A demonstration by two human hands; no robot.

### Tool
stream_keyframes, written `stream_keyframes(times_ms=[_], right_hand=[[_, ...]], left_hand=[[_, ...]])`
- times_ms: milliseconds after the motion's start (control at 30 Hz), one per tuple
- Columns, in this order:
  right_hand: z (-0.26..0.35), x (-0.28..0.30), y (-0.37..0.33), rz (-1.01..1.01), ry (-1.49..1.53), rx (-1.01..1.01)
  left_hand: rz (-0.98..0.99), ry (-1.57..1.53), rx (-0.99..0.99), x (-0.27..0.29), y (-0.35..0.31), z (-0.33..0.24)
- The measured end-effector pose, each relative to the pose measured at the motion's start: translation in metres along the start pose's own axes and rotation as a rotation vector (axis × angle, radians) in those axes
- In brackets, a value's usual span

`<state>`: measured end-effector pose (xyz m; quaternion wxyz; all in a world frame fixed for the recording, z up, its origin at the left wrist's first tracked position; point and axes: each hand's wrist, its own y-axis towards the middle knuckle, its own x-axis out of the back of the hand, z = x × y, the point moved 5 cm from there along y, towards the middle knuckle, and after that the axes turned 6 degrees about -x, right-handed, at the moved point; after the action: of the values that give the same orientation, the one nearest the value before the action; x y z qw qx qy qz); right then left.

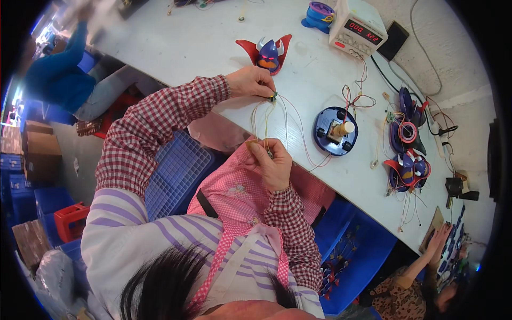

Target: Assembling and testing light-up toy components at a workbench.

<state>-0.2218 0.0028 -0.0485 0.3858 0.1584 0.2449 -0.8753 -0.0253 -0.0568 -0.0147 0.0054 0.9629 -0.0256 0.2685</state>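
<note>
My left hand (250,82) is closed in a pinch on a small green circuit board (273,97) over the table's near edge. Thin wires (268,118), yellow, red and pale, trail down from the board. Lower down, near my apron, my right hand (273,164) is closed around the lower ends of some wires. By its fingertips a small tan piece (251,143) shows; the rest of what it grips is hidden. Right of the wires sits a round dark blue base (321,128) with a yellowish cylinder (342,129) standing in it.
Beyond my left hand stands a purple toy figure head (268,53) with red wings. A power supply (358,29) and a blue tape roll (319,16) are at the back. More toy parts (408,170) lie right. A blue crate (178,173) is below; co-workers sit left and right.
</note>
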Motion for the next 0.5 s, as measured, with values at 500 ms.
stream_keyframes(times_ms=[500], right_hand=[[0.004,-0.004,-0.005,0.003,0.038,-0.046]], left_hand=[[-0.503,-0.336,0.062,-0.055,-0.132,-0.051]])
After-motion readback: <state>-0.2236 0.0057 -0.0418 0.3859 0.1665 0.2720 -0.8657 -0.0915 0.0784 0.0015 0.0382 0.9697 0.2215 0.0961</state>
